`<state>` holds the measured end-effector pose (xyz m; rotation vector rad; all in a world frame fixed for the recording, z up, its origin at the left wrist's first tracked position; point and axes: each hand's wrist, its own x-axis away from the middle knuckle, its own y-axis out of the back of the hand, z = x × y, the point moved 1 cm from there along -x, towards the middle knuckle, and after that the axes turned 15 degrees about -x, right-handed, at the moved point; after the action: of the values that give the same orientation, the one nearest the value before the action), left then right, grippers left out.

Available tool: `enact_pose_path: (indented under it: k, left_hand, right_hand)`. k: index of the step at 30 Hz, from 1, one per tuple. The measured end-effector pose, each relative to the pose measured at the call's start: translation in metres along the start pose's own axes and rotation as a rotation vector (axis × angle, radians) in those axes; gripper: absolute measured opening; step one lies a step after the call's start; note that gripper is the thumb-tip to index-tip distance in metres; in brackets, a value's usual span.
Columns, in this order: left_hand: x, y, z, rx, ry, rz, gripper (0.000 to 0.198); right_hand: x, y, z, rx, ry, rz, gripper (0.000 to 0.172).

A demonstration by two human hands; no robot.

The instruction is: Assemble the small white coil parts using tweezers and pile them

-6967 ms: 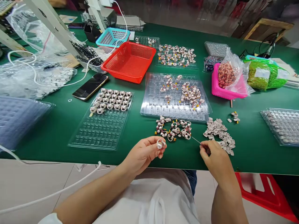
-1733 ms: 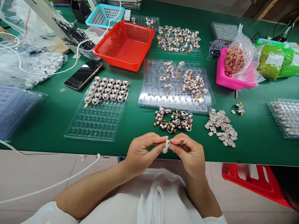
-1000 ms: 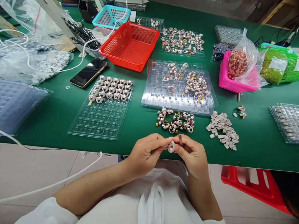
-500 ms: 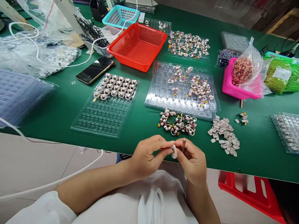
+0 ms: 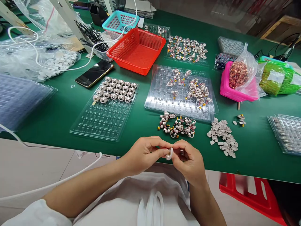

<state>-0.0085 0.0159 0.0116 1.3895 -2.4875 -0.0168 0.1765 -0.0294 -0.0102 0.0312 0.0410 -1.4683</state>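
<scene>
A small whitish, curved clip-on earbud [image 5: 169, 154] is pinched between the fingertips of both hands at the table's front edge. My left hand [image 5: 143, 156] grips it from the left with thumb and forefinger. From the right, my right hand [image 5: 190, 161] closes on it with thumb and forefinger. A slim metal tool [image 5: 182, 152], mostly hidden, is tucked in the curled fingers of that same hand. Just beyond lies a pile of earbud parts [image 5: 180, 127] with orange flex ends. Pale little covers [image 5: 224, 138] are heaped to the right.
A clear tray [image 5: 98, 122] holds rows of shiny earbuds at left; more parts sit on stacked trays [image 5: 162, 100]. Behind are a red basket [image 5: 138, 56], a phone [image 5: 94, 73] and a blue basket [image 5: 121, 20]. A pink basket [image 5: 225, 84] stands right, above a red stool [image 5: 249, 191].
The earbud has turned between the fingertips, showing its rounded, shiny end. The metal tool has tipped down and shows less. The whole view has shifted slightly.
</scene>
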Motion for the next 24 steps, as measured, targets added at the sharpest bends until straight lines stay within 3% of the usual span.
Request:
enact_pose_path:
  k: [5, 9, 12, 15, 18, 24]
  left_hand:
    - [-0.008, 0.009, -0.006, 0.153, 0.219, 0.203, 0.03]
    - [-0.011, 0.01, -0.01, 0.129, 0.235, 0.213, 0.034]
    - [-0.008, 0.008, -0.008, 0.061, 0.161, 0.135, 0.037]
    - [-0.005, 0.003, -0.004, -0.09, -0.053, 0.037, 0.053]
    - [-0.004, -0.007, 0.0, -0.156, -0.262, 0.001, 0.07]
    - [-0.003, -0.029, 0.001, -0.144, -0.263, 0.034, 0.067]
  right_hand:
    - [-0.004, 0.0, 0.011, 0.172, 0.067, 0.187, 0.021]
    - [-0.005, 0.001, 0.009, 0.098, 0.105, 0.185, 0.019]
    - [0.0, 0.003, 0.0, -0.052, 0.021, 0.093, 0.016]
    - [0.006, 0.001, -0.01, -0.301, -0.094, -0.031, 0.018]
    - [0.009, -0.007, -0.017, -0.495, -0.168, -0.092, 0.03]
    - [0.009, -0.028, -0.025, -0.674, -0.209, -0.234, 0.039]
